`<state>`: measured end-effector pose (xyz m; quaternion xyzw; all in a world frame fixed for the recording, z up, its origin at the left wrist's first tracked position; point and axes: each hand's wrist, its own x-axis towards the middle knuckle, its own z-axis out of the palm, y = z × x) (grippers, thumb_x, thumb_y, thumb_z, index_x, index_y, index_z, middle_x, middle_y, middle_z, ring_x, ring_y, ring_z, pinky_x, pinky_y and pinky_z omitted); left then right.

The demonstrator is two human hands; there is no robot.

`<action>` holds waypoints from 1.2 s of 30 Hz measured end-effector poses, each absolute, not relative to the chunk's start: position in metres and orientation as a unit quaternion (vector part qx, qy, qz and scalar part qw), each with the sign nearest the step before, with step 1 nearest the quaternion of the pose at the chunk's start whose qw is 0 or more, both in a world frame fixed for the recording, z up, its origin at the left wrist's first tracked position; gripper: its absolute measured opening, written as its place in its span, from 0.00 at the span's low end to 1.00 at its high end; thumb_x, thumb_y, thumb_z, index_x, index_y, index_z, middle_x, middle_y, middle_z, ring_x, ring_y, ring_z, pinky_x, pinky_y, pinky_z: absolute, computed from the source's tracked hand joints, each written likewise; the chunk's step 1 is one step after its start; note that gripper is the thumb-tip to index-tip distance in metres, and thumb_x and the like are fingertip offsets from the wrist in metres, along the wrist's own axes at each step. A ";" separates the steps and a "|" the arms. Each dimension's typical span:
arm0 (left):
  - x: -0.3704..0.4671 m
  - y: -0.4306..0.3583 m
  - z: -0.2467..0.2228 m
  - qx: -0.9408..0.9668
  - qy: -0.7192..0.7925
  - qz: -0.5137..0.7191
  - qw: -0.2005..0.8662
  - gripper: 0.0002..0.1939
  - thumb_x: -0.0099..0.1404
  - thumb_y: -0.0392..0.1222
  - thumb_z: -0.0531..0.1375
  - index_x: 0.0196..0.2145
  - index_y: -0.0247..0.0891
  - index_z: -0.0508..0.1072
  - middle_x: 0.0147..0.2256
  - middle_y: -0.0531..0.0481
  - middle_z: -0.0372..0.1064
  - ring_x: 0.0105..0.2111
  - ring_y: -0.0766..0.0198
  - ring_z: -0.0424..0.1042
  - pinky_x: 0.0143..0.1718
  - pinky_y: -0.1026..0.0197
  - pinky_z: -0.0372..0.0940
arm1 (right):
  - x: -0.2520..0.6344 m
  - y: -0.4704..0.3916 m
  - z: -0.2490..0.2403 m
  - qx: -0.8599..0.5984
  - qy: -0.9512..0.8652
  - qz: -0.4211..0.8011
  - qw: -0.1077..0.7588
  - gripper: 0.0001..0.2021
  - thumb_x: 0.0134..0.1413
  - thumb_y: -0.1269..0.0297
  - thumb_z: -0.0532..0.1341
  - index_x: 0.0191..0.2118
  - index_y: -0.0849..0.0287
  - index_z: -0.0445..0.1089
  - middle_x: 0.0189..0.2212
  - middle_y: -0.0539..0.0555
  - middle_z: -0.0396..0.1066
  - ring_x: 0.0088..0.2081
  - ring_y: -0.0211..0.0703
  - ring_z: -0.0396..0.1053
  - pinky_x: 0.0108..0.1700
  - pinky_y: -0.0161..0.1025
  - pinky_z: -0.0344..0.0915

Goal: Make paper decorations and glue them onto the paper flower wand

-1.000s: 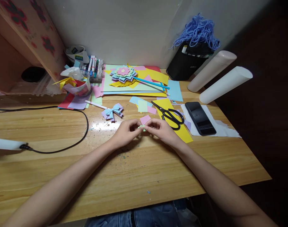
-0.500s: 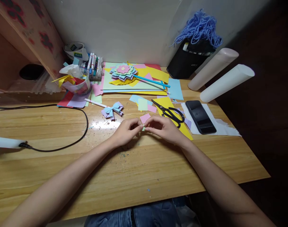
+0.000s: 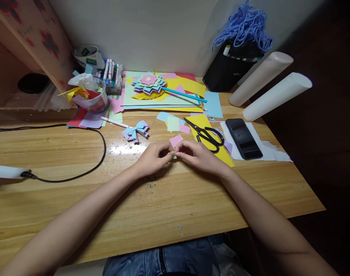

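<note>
Between both hands is a tiny green paper piece [image 3: 175, 156], mostly hidden by the fingertips. My left hand [image 3: 154, 158] pinches it from the left, thumb and forefinger together. From the right, my right hand [image 3: 198, 156] pinches it the same way, so the fingertips of both hands meet. A pink paper piece [image 3: 176, 140] lies just beyond the fingers. Black-handled scissors [image 3: 206, 135] rest on a yellow sheet [image 3: 225, 156] beside my right hand. Left of my left hand lies a blue and purple paper bow [image 3: 137, 131] with a white stick.
A layered paper flower [image 3: 149, 82] on a blue stick lies on stacked coloured sheets at the back. A phone [image 3: 244, 138], two white rolls [image 3: 278, 96] and a black pouch [image 3: 228, 71] stand or lie at right. At left are a cup of scraps [image 3: 91, 100] and a black cable [image 3: 103, 153].
The camera view has shifted slightly. Both hands stay together at nearly the same place, and less of the green paper piece shows between the fingertips.
</note>
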<state>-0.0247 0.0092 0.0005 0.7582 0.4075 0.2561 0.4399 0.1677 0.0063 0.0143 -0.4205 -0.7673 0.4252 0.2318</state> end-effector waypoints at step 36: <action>-0.024 0.011 0.001 0.661 0.426 0.284 0.548 0.13 0.62 0.46 0.55 0.25 0.34 0.66 0.21 0.54 0.65 0.22 0.70 0.64 0.25 0.67 0.57 | 0.173 0.011 0.009 -0.328 -0.838 0.310 0.308 0.04 0.54 0.66 0.60 0.35 0.55 0.73 0.34 0.53 0.72 0.36 0.40 0.68 0.38 0.40 0.66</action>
